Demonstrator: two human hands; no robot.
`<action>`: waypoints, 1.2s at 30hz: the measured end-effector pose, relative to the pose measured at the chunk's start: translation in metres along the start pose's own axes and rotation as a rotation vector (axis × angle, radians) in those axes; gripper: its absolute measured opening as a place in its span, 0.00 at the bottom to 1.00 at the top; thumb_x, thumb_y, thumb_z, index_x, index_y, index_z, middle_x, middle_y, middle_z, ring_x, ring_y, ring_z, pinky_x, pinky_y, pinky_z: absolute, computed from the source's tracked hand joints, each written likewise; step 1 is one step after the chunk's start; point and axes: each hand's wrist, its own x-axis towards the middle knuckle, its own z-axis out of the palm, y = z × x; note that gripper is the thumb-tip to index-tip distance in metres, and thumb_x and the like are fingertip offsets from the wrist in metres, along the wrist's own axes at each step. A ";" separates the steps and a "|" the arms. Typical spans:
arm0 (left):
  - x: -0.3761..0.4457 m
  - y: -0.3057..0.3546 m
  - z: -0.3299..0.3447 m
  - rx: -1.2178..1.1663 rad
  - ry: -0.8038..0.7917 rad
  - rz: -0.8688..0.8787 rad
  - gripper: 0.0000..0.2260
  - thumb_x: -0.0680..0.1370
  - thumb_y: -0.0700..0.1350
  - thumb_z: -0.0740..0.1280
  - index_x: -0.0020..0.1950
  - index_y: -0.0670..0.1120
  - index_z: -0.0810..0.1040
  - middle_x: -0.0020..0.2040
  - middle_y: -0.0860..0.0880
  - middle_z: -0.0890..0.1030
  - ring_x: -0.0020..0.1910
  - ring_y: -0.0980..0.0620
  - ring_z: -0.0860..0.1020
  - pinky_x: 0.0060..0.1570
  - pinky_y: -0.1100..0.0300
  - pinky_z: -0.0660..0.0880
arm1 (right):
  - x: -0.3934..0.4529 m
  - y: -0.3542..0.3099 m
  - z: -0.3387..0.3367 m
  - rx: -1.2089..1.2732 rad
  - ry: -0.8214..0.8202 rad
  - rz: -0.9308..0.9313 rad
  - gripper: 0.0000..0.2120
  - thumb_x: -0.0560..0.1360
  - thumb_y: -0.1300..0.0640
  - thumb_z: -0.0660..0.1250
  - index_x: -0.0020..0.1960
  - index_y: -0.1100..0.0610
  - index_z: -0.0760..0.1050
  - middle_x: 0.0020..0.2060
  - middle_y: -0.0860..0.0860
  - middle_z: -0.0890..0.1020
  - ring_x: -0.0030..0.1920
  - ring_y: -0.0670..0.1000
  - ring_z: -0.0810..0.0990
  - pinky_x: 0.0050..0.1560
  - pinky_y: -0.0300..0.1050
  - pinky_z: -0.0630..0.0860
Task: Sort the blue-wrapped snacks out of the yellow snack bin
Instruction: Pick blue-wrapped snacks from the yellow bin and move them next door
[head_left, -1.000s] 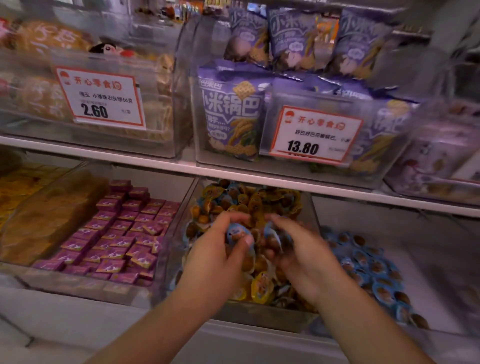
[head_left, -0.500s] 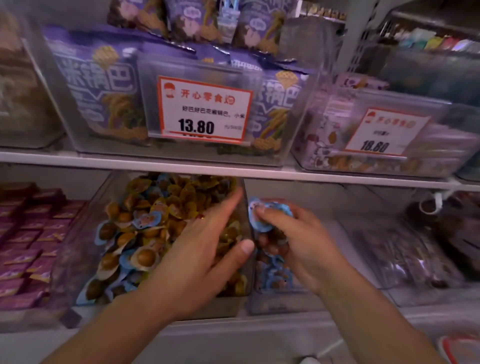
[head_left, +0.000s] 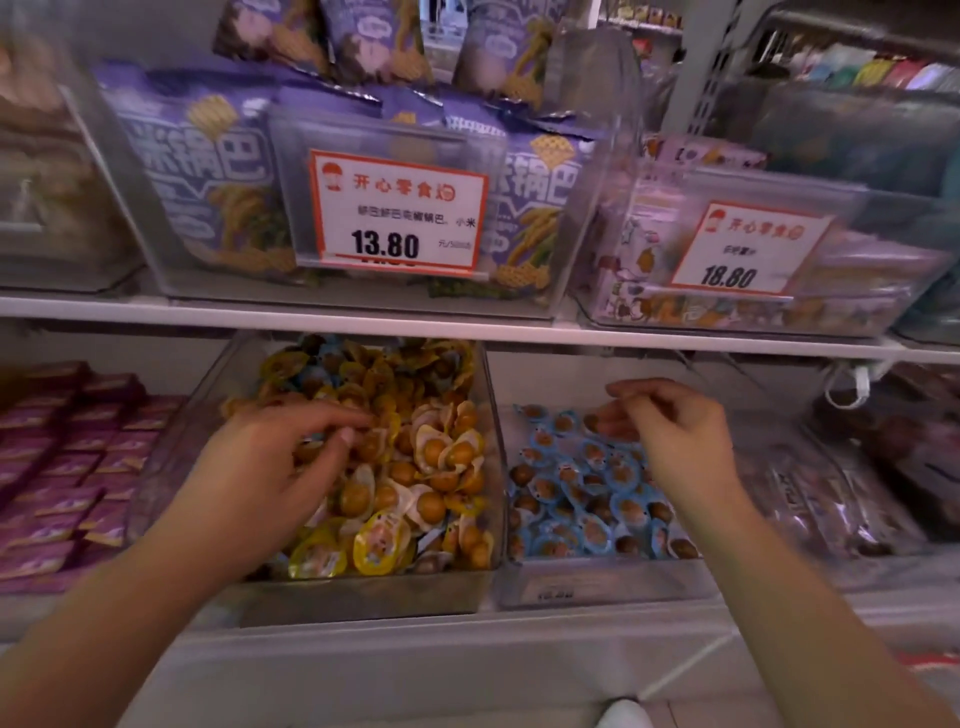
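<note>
Left hand (head_left: 280, 462): fingers curled down into the yellow-wrapped snacks (head_left: 415, 467) of the yellow snack bin (head_left: 483, 566); whether they pinch one cannot be told. Right hand (head_left: 670, 431): fingers loosely bent, holding nothing, above the blue-wrapped snacks (head_left: 587, 493) in the adjacent clear bin (head_left: 597, 587). Two price tags overhead: 13.80 (head_left: 397, 213), 18.80 (head_left: 748, 249).

Both forearms reach forward; left hand (head_left: 280, 457) palm-down with fingers bent, right hand (head_left: 670, 431) raised, fingers loosely curled.

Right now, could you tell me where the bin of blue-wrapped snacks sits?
In the head view, the blue snack bin sits on the lower shelf, right of centre, directly beside the yellow snack bin, under the right hand.
</note>
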 end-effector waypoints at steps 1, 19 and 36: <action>-0.003 -0.003 -0.007 0.035 0.027 -0.017 0.12 0.77 0.53 0.62 0.54 0.56 0.84 0.45 0.59 0.83 0.47 0.55 0.82 0.50 0.61 0.75 | -0.006 -0.007 0.010 0.018 0.000 -0.077 0.11 0.79 0.66 0.63 0.47 0.56 0.82 0.34 0.50 0.86 0.36 0.48 0.85 0.41 0.40 0.82; -0.039 -0.037 -0.028 0.773 -0.318 0.075 0.23 0.67 0.56 0.76 0.59 0.49 0.83 0.66 0.48 0.78 0.75 0.41 0.65 0.73 0.31 0.52 | -0.073 -0.028 0.196 -0.671 -0.628 -0.722 0.26 0.76 0.46 0.60 0.73 0.47 0.68 0.65 0.49 0.71 0.64 0.54 0.69 0.65 0.51 0.71; -0.041 -0.034 -0.065 -0.162 0.231 -0.234 0.11 0.68 0.58 0.72 0.40 0.57 0.71 0.53 0.69 0.81 0.53 0.69 0.78 0.50 0.71 0.74 | -0.028 -0.038 0.185 -0.821 -0.579 -0.646 0.15 0.71 0.51 0.69 0.57 0.48 0.79 0.52 0.48 0.82 0.56 0.53 0.78 0.58 0.52 0.75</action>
